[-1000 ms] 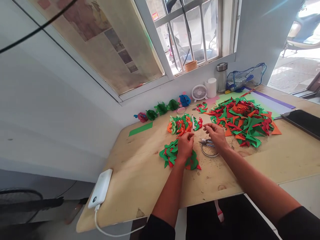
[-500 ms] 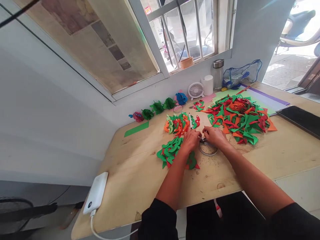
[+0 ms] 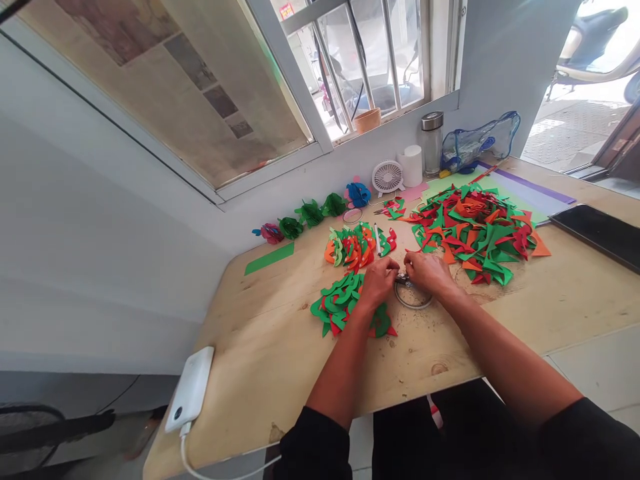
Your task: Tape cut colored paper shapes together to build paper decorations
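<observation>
My left hand [image 3: 379,283] is closed in a pinch at the middle of the table, its fingertips close to those of my right hand. My right hand [image 3: 429,272] is also pinched. Whatever the fingertips hold is too small and covered to name. Just beneath them lies a pale ring [image 3: 414,306] with a small dark metal part [image 3: 403,279] at its upper left. A pile of green and red cut paper shapes [image 3: 337,301] spreads beside and partly behind my left forearm. Above it sit orange, red and green dotted shapes [image 3: 353,247] and a white pen [image 3: 377,239].
A large heap of green, red and orange scraps [image 3: 480,233] covers the right side. Around the table are a black phone [image 3: 600,233], a white power bank [image 3: 191,387] with cable, a small fan [image 3: 387,178], a glass bottle [image 3: 432,145] and paper flowers [image 3: 310,213].
The view has shifted slightly, so everything sits a little further left. My two hands stay pinched over the ring, with only small finger movement.
</observation>
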Motion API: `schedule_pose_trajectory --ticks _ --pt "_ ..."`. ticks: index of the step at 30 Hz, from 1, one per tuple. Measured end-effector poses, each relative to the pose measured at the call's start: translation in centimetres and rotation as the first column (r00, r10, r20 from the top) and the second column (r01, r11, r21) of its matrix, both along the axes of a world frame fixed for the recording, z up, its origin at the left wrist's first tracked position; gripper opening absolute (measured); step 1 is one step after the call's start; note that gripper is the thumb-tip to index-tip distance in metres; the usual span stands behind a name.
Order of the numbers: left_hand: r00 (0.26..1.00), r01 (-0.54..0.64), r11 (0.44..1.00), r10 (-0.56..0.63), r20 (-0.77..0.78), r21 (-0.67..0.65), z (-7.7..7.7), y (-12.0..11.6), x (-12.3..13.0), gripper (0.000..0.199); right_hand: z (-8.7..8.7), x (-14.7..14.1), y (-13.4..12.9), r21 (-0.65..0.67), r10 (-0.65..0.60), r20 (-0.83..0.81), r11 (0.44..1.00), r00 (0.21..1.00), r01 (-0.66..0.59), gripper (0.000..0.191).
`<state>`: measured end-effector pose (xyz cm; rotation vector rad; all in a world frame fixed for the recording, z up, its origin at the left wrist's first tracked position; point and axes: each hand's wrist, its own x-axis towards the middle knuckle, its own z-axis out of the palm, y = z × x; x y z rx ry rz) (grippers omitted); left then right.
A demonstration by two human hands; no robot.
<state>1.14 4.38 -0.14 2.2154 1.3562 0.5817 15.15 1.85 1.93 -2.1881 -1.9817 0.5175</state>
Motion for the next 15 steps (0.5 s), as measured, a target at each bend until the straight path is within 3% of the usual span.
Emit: schedule_pose_trajectory --ticks 3,10,15 --pt "0.994 0.035 0.999 -0.031 0.105 -0.038 -0.20 -0.01 -0.06 0.021 0.18 -0.05 -0.10 -0.001 -0.003 0.003 1.000 1.000 0.003 0.032" --pt "0.994 0.092 0.995 -0.094 0.047 0.038 -0.72 -0.35 0.42 0.048 0.38 -0.04 -0.18 0.006 -0.004 0.012 1.000 1.000 0.004 0.032" --pt "0.994 0.094 0.992 -0.099 0.049 0.085 -1.02 -0.57 0.58 0.050 0.33 -0.02 -0.16 0.018 -0.002 0.008 1.000 1.000 0.001 0.033"
